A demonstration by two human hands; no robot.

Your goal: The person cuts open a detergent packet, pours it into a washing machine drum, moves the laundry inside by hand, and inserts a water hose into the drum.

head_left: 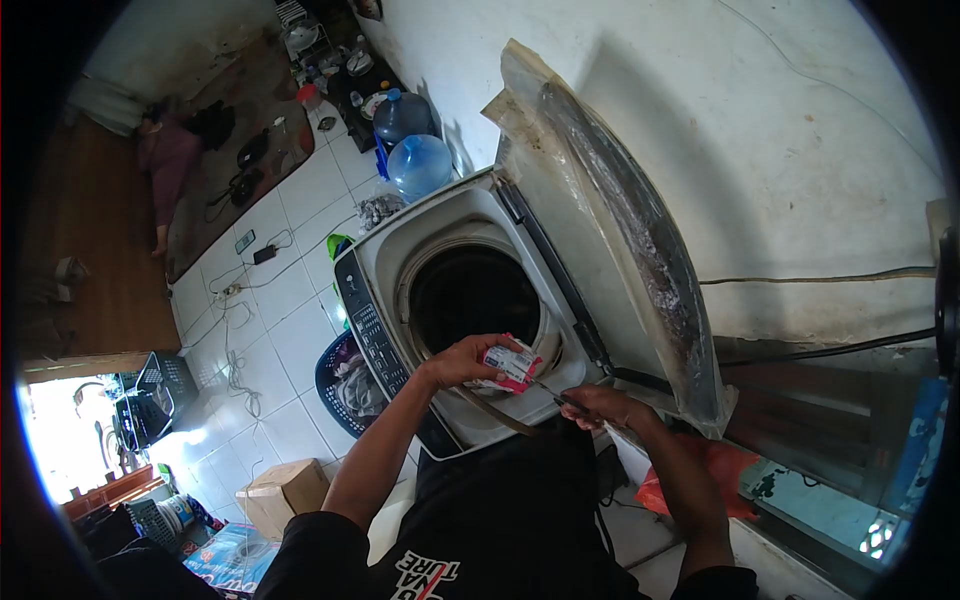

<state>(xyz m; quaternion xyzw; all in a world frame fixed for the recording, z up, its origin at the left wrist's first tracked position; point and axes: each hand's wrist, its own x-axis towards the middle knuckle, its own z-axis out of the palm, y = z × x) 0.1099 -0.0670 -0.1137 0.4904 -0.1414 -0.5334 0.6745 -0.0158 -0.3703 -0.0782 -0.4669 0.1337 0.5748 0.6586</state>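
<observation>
My left hand (462, 362) is closed around a red and white packet (510, 364), held over the near rim of a top-loading washing machine (468, 203). In my right hand (600, 405) is a dark-handled tool with a thin metal tip (572, 402). Its tip points at the packet's lower right edge and is at or very near it. Whether the tool is a knife or scissors, I cannot tell. The machine's lid (590, 270) stands raised against the wall, partly wrapped in clear plastic. Below my hands, the dark drum (472, 295) lies exposed; its contents are too dark to make out.
A dark blue laundry basket (328, 392) with clothes stands left of the machine. Large blue water bottles (420, 165) stand beyond it. Cables (235, 365) trail across the tiled floor near a cardboard box (285, 500). At the far left, a person (172, 165) is on the floor.
</observation>
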